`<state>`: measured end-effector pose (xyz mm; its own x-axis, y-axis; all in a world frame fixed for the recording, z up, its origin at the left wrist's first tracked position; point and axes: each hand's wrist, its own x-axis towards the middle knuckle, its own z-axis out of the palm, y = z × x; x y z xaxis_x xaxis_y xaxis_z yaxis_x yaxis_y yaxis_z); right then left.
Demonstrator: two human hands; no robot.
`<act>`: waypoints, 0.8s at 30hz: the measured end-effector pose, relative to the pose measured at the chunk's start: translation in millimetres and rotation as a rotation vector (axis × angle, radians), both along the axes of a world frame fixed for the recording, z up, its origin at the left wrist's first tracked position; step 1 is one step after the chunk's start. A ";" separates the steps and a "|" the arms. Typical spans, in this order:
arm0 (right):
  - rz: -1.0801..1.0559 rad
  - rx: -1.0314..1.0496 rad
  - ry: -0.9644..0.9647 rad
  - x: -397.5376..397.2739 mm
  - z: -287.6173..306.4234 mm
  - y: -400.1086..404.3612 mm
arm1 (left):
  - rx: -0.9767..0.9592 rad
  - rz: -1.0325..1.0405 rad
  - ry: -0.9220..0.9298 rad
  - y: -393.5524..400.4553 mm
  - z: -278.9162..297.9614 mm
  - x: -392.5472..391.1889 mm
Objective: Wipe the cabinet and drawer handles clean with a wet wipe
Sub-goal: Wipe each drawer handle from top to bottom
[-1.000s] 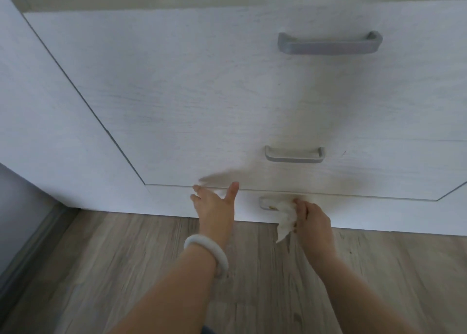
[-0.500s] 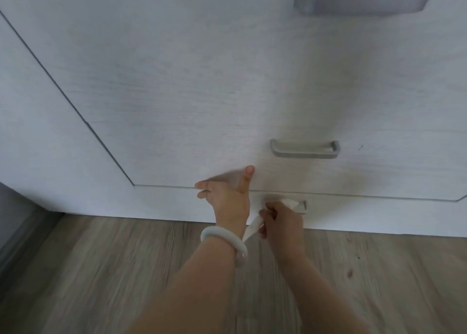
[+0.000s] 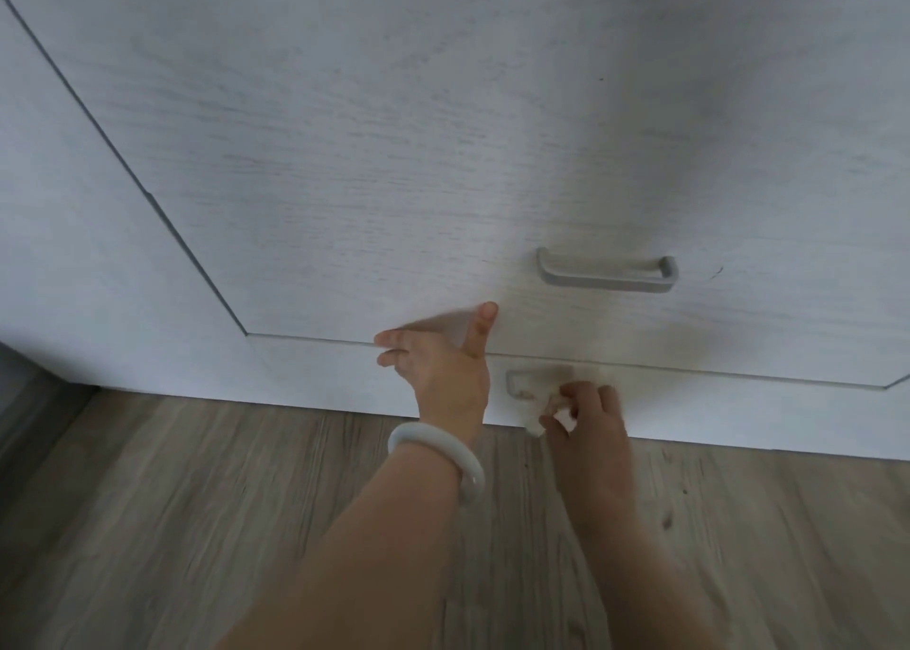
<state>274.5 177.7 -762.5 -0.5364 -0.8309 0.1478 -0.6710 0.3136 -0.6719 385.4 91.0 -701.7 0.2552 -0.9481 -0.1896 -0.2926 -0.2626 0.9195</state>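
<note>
Bracing the bottom drawer (image 3: 344,374) shut, it seems, the left hand (image 3: 443,369) presses flat with fingers spread while the right hand (image 3: 583,415) pinches the wet wipe (image 3: 551,403) against its handle (image 3: 522,383).

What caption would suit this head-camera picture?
Right hand rubs a wet wipe along the lowest drawer handle; left hand braces the cabinet front.

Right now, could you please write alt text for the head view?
A right hand rubs a wet wipe along the lowest drawer handle while the left hand, wearing a white bangle, rests open on the white cabinet front.
</note>
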 end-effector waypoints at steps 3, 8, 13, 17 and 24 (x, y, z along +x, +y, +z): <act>-0.009 -0.118 0.071 -8.9 0.6 -7.1 | -0.011 0.000 -0.016 0.4 -1.4 -0.8; 0.094 -0.094 0.036 -1.8 3.0 -15.9 | -0.019 0.010 -0.026 0.9 -2.6 -1.3; 0.128 -0.098 0.008 -5.9 4.5 -17.4 | -0.006 0.017 -0.034 2.2 -3.4 -5.3; 0.217 -0.104 0.098 3.7 2.9 -26.5 | 0.095 -0.020 -0.035 1.2 0.5 -8.4; 0.242 -0.118 0.086 7.2 0.3 -33.1 | -0.029 -0.008 -0.057 1.7 -4.6 -6.9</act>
